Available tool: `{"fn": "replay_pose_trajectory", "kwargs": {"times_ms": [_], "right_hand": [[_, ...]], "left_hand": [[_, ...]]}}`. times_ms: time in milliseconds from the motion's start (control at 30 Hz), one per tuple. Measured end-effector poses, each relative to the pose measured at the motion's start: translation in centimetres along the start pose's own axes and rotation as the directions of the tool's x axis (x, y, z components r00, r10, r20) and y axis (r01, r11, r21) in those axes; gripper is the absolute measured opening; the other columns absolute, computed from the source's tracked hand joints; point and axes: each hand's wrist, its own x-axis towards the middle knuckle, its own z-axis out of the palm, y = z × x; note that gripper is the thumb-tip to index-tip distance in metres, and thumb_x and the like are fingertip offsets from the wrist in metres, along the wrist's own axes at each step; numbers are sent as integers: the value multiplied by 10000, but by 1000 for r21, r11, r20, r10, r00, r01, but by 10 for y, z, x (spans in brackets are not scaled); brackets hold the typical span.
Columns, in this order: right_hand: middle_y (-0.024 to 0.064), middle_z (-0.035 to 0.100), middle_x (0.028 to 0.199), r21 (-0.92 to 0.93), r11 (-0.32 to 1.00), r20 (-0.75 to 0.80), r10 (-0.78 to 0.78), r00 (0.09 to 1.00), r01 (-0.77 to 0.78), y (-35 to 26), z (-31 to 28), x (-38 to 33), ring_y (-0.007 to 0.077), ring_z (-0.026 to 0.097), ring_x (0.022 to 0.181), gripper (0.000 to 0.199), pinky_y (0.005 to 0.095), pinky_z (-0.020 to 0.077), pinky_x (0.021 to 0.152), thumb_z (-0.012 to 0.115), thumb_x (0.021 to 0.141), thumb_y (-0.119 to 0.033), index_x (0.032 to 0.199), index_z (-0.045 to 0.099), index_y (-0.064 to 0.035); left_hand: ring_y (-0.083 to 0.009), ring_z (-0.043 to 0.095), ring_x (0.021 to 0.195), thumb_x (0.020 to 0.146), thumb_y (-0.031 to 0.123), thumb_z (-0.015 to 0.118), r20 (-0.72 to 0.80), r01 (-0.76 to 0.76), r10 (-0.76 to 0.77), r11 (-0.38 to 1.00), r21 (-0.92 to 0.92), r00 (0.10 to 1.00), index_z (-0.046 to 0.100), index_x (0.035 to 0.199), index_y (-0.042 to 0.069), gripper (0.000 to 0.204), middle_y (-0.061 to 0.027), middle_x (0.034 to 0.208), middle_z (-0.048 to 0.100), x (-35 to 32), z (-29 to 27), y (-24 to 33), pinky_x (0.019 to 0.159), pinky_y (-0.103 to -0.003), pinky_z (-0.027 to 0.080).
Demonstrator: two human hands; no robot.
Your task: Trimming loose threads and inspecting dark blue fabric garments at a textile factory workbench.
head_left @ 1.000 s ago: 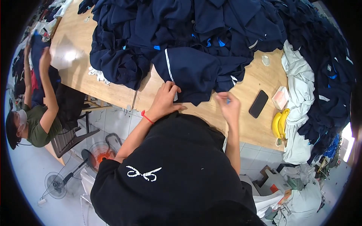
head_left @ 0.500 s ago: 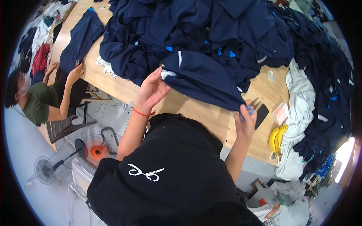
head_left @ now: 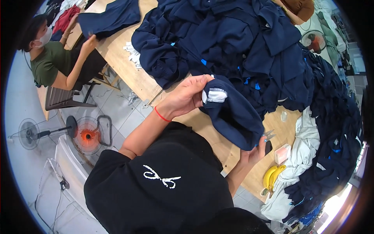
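A navy garment piece (head_left: pixel 241 117) hangs stretched between my hands over the table's near edge. My left hand (head_left: pixel 189 95) pinches its upper left end beside a white label or strip (head_left: pixel 217 95). At the lower right end, my right hand (head_left: pixel 253 155) has its fingers closed on the cloth. The metal blades of small thread snips (head_left: pixel 269 135) stick out past those fingers. Their handle is mostly hidden by the hand and cloth.
A large heap of navy garments (head_left: pixel 222 35) covers the wooden table (head_left: pixel 150 84). To the right lie bananas (head_left: pixel 272 175), a pinkish-white block (head_left: pixel 282 154), a dark phone-like object (head_left: pixel 268 147) and white cloth (head_left: pixel 302 156). At left sits a co-worker (head_left: pixel 54 64) holding navy cloth, near a fan (head_left: pixel 87 136).
The view has shifted. My left hand has lifted and turned its end of the garment, showing more of the white label, and the cloth now hangs more steeply. The co-worker's navy cloth has swung sideways.
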Motion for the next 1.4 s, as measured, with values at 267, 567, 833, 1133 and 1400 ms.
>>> {"fn": "replay_pose_trajectory", "kwargs": {"times_ms": [267,567,833,1133,1400], "right_hand": [[211,692,1310,-65,992,207,119,971,-108,16,11,11,123,650,669,423,237,507,549,556,1083,-75,1481,487,50],[108,732,1142,-193,981,139,56,989,-28,12,26,4,25,462,525,446,178,291,417,594,1066,-39,1493,492,37],[167,766,1149,-797,513,286,-141,948,317,19,54,18,183,744,955,277,312,569,900,607,1082,-55,1314,687,72],[68,722,882,-582,781,321,-33,947,225,37,130,30,63,599,630,168,213,478,548,748,1014,-69,1107,736,71],[89,693,818,-521,834,270,-38,962,179,32,122,25,121,611,601,160,250,480,560,688,1054,-118,1006,702,34]], "left_hand": [[-232,694,1241,1150,192,504,90,35,-34,999,-8,995,414,1581,86,452,-121,1373,661,0,16,-1,952,-425,650],[-265,695,1244,1039,-20,578,110,-7,9,1000,-12,994,289,1642,84,676,-195,1458,615,0,19,1,939,-431,663],[-218,689,1241,897,-172,669,86,-63,47,978,199,995,346,1618,73,827,-154,1399,655,-4,13,-7,956,-282,579],[-218,689,1232,854,-189,677,96,-70,46,962,264,994,346,1616,56,866,-146,1337,691,-10,8,-8,1002,-312,568],[-204,674,1241,747,-213,651,55,-45,43,998,39,998,316,1649,59,1000,-150,1366,679,-11,-3,-6,973,-298,585]]}}
